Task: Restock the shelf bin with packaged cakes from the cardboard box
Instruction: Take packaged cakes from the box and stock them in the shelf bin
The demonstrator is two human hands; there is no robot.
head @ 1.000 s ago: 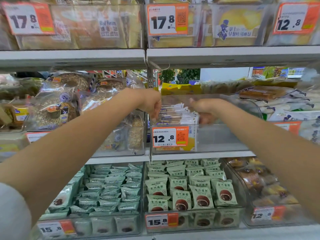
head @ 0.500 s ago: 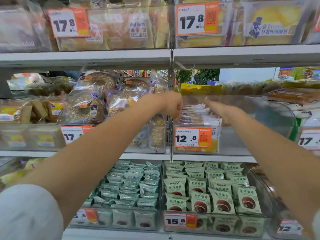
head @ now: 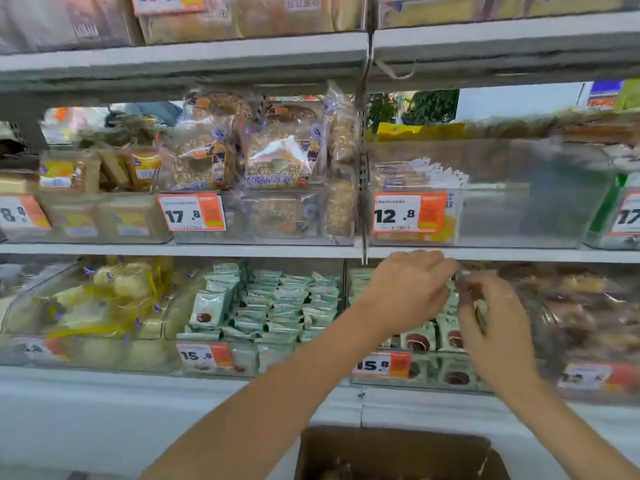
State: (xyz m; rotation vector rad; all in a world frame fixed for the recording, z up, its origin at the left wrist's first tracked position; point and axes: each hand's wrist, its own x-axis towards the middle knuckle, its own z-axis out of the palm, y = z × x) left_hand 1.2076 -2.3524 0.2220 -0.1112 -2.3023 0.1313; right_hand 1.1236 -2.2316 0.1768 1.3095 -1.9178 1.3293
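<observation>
Both your hands hover before the lower shelf: left hand [head: 410, 289] loosely curled, grip holding nothing visible; right hand [head: 495, 327] blurred, grip state unclear. The cardboard box [head: 391, 455] lies directly below, nearer your right; the half-empty shelf bin [head: 519, 216] sits above.

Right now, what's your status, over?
Both hands empty, fingers loosely curled. 12.8 bin mostly bare. Cardboard box below. Nothing blocking.
</observation>
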